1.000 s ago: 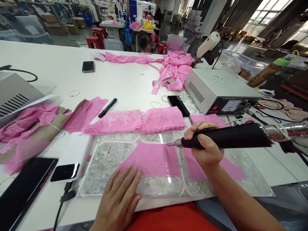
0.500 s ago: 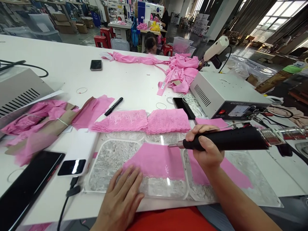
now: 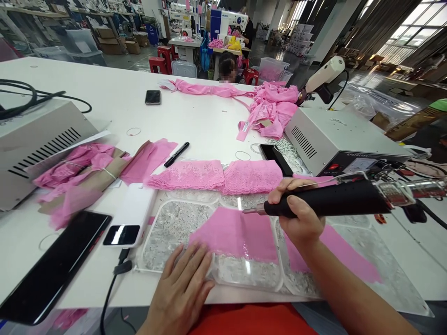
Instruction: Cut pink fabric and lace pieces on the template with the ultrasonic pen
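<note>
Left side: a phone (image 3: 54, 267) lies on the table (image 3: 104, 111) beside a power bank (image 3: 131, 204). Its cable (image 3: 106, 300) runs over the front edge; a snag there could drag the power bank toward the work.

Left hand: the left hand (image 3: 185, 284) is flat, fingers extended and slightly spread, gripping nothing. Its fingertips rest on the lower left corner of the pink panel (image 3: 240, 232), which lies over a clear plate (image 3: 167, 267). Light or uneven pressure could let the panel slip or wrinkle; a crease at the middle would put the tool off line.

Right hand: the right hand (image 3: 302, 221) is closed around the black tool (image 3: 342, 200), thumb along the near side. The tip (image 3: 254, 210) points left at the panel's upper edge; actual contact cannot be confirmed. Excess force or dwell could mark or tear the fabric. Pull from the cord (image 3: 433, 215) could swing the tip. The right forearm crosses a second panel (image 3: 349, 256) and could shift it.

Markings: the power bank display is unreadable. The background sewing machine (image 3: 228, 21) reads "JUKI". A white label (image 3: 246, 126) on the pink garments (image 3: 270, 109) is too small to read, as is the lettering on the control box (image 3: 349, 135).
</note>
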Available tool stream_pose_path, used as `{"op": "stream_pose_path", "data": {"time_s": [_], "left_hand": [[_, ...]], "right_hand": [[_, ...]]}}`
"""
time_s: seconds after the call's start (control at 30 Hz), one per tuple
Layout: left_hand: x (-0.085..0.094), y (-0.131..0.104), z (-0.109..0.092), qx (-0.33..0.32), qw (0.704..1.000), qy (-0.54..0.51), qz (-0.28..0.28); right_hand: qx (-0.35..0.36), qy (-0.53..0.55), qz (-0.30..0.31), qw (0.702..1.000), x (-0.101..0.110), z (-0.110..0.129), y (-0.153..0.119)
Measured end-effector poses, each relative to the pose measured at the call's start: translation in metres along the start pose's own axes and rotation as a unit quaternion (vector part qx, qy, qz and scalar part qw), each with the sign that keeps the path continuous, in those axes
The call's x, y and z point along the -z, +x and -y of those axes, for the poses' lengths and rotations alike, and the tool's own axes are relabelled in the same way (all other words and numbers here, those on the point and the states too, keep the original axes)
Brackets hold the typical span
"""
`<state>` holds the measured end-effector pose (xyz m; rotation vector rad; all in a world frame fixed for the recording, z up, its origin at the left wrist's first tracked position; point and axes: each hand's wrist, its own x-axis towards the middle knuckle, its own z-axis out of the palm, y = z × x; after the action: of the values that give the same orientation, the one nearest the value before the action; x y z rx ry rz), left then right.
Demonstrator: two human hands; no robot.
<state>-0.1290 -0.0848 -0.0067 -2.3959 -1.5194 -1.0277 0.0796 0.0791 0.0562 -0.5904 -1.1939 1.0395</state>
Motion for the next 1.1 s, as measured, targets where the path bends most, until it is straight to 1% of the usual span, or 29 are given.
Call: {"op": "stream_pose_path", "data": {"time_s": [0.13, 0.53, 0.7, 0.83, 1.0, 1.1], "left_hand": [[0.001, -0.001, 0.001, -0.001, 1.000, 0.003, -0.002], [0.001, -0.002, 0.000, 0.005, 1.000, -0.011, -0.013], [0.003, -0.006, 0.000, 0.003, 1.000, -0.003, -0.005], [0.005, -0.011, -0.001, 0.006, 1.000, 0.003, -0.010], [0.005, -0.014, -0.002, 0.022, 1.000, 0.016, -0.010], [0.004, -0.015, -0.002, 0.026, 0.999, 0.025, -0.012]], "right_hand": [[-0.006, 0.004, 0.019, 1.000, -0.007, -0.006, 0.000], [0.001, 0.002, 0.035, 0.999, -0.006, -0.011, -0.002], [0.000, 0.006, 0.018, 1.000, -0.009, -0.007, 0.000], [-0.007, 0.028, 0.014, 0.999, -0.020, -0.005, 0.002], [-0.030, 0.044, 0.046, 0.998, -0.040, -0.012, -0.001], [-0.037, 0.033, 0.066, 0.997, -0.046, -0.017, -0.004]]}}
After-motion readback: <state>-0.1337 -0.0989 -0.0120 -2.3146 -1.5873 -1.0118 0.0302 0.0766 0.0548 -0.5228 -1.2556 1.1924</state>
